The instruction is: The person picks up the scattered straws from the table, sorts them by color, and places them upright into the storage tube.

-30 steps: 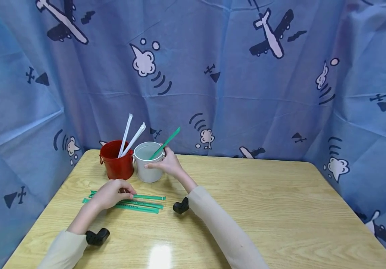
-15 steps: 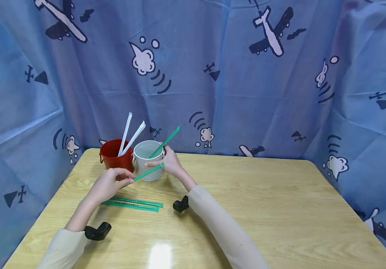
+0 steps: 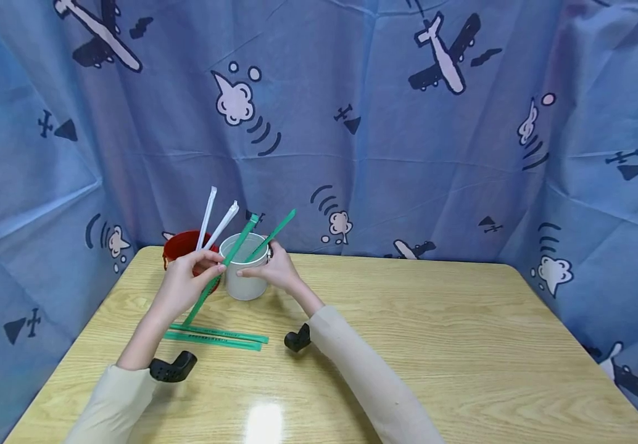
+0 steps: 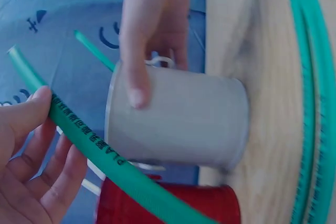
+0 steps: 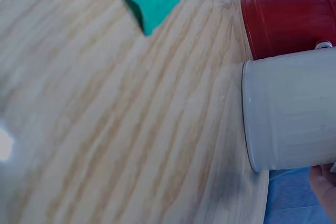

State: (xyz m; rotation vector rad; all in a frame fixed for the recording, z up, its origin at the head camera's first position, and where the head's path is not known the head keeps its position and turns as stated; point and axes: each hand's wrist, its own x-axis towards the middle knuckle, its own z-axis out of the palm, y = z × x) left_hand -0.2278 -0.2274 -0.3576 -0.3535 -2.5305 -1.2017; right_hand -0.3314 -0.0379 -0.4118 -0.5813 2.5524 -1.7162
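Note:
My left hand (image 3: 182, 283) pinches a green wrapped straw (image 3: 241, 237) between thumb and fingers. Tilted, the straw has its upper end overlapping the white bucket in the head view; dark print runs along it in the left wrist view. My right hand (image 3: 277, 268) grips the white bucket (image 3: 245, 287) at its right side, thumb on the outer wall. Another green straw (image 3: 284, 221) leans inside that bucket and sticks out past the rim. Two more green straws (image 3: 232, 334) lie side by side on the table, below the left hand.
A red bucket (image 3: 177, 246) stands left of the white one, partly hidden by my left hand. Two white wrapped straws (image 3: 208, 209) stick up from it. A blue patterned curtain (image 3: 408, 185) hangs behind the wooden table (image 3: 435, 320).
My left hand has picked a green straw up off the table, raised it toward the buckets and turned it from lying flat to steeply tilted. The right hand stays on the white bucket.

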